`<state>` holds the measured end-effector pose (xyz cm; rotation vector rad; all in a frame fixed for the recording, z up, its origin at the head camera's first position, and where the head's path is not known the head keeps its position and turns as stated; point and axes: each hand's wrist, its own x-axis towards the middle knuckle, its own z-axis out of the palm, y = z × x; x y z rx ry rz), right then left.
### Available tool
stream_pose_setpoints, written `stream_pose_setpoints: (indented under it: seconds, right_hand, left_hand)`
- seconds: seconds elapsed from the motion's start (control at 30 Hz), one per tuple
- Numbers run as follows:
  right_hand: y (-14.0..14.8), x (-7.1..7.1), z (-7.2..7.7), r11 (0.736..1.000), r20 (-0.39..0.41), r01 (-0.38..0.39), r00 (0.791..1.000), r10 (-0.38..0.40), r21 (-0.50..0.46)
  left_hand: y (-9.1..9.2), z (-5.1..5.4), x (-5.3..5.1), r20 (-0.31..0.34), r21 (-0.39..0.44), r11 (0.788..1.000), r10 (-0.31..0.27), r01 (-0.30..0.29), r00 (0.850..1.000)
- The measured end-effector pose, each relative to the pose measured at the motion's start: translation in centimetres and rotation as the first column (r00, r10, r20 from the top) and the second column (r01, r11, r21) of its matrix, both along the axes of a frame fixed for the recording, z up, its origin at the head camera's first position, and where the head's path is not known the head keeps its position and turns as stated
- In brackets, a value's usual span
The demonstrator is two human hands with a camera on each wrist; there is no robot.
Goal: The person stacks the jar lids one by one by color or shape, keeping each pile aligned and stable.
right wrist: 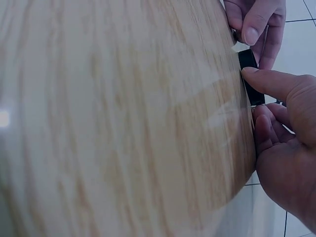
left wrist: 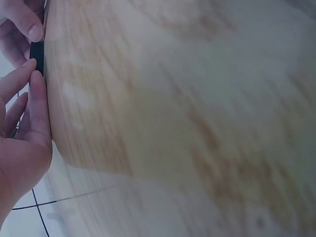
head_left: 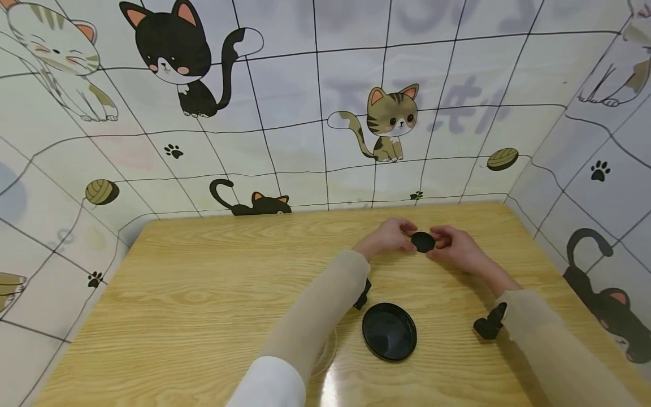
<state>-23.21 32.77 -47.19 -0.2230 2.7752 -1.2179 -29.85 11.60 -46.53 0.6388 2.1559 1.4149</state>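
Between both hands, toward the back right of the table, is a small black round disc (head_left: 422, 242), low and thick-rimmed like a cap. My left hand (head_left: 389, 235) holds its left edge with thumb and fingertips. From the other side my right hand (head_left: 458, 247) grips the rim, fingers bent. Seen edge-on in the right wrist view, the black disc (right wrist: 251, 81) has the right thumb against its side. In the left wrist view the left fingertips (left wrist: 33, 66) meet the disc's edge. Nearer the body lies a larger black round lid (head_left: 389, 332), shallow and rimmed.
A clear round rim (head_left: 328, 353) shows partly beneath the left forearm; the rest is hidden. The wooden table (head_left: 203, 294) meets cat-patterned walls (head_left: 295, 124) at the back and sides. Black wrist mounts (head_left: 489, 323) hang near the sleeves.
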Motion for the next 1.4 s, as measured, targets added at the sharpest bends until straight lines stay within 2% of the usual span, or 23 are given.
stream_pose_setpoints:
  seconds: [0.17, 0.43, 0.53, 0.7, 0.77, 0.9, 0.93, 1.13, 1.4]
  right_hand:
    - [-0.1, 0.1, 0.0, 1.0, -0.005, -0.002, 1.0, 0.002, -0.009]
    - [-0.2, 0.4, 0.2, 1.0, -0.044, -0.014, 0.999, 0.012, -0.028]
    - [-0.1, 0.5, 0.4, 0.999, -0.033, -0.015, 0.999, 0.014, -0.037]
    - [-0.3, 0.6, 0.9, 0.999, 0.006, -0.033, 0.999, 0.033, -0.029]
    - [-0.5, 0.7, 1.2, 0.999, 0.014, -0.041, 0.999, 0.041, -0.027]
    - [-0.7, 1.5, 2.0, 0.997, 0.005, -0.064, 0.998, 0.064, -0.031]
    - [-0.8, 1.8, 2.2, 0.997, -0.001, -0.072, 0.997, 0.072, -0.033]
    - [-1.3, 3.9, 4.4, 0.996, -0.083, -0.094, 0.992, 0.093, -0.007]
    - [-2.5, 5.6, 7.2, 0.993, -0.12, -0.116, 0.986, 0.116, 0.008]
  left_hand:
    - [0.2, -0.2, -0.2, -0.064, -0.061, 0.998, -0.021, 0.017, 0.998]
    - [0.3, -0.2, -0.1, -0.086, -0.077, 0.997, -0.036, 0.029, 0.996]
    - [0.2, -0.1, 0.1, -0.099, -0.083, 0.996, -0.047, 0.038, 0.994]
    - [-0.2, 0.3, 0.5, -0.075, -0.077, 0.996, -0.04, 0.035, 0.996]
    - [-0.4, 0.4, 0.8, -0.042, -0.059, 0.998, -0.034, 0.032, 0.999]
    - [-0.7, 1.3, 1.5, 0.049, 0.005, 0.999, -0.035, 0.035, 0.998]
    - [-0.9, 1.6, 1.7, 0.053, 0.012, 0.999, -0.039, 0.039, 0.998]
    - [-2.1, 3.3, 3.4, -0.039, 0.01, 0.998, -0.062, 0.062, 0.997]
    - [-3.9, 5.7, 5.8, -0.029, 0.111, 0.993, -0.034, 0.037, 0.999]
